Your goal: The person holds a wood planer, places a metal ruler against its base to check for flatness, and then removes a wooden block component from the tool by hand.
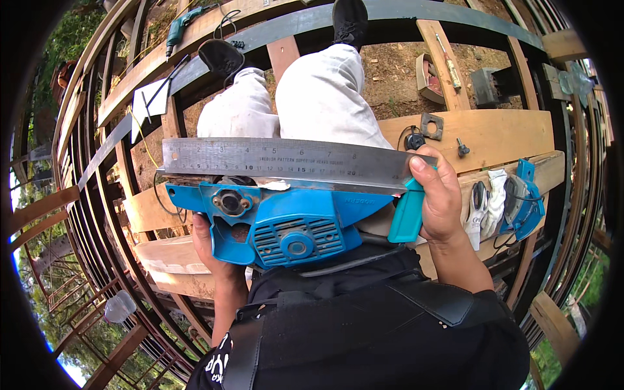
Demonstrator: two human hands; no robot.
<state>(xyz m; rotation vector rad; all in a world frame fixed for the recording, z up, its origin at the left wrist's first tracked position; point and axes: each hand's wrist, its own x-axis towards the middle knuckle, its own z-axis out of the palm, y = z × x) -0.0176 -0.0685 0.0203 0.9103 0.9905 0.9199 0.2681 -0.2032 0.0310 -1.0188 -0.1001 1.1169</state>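
A blue electric planer (296,231) lies on its side across my lap, its vented motor housing facing up. My left hand (207,244) grips it at the left end, fingers mostly hidden beneath the body. Along the planer's sole runs the steel ruled blade of a try square (286,158), its edge against or very close to the base. My right hand (441,195) is closed round the square's right end, thumb on the blade near the teal handle (407,213). Whether those fingers also support the planer is hidden.
Wooden boards (500,133) and steel beams surround my legs. On the right are white gloves (495,195), another blue power tool (523,201), a bolt (462,148) and a square metal plate (431,126). A screwdriver (450,65) lies farther off; a green drill (182,29) rests far left.
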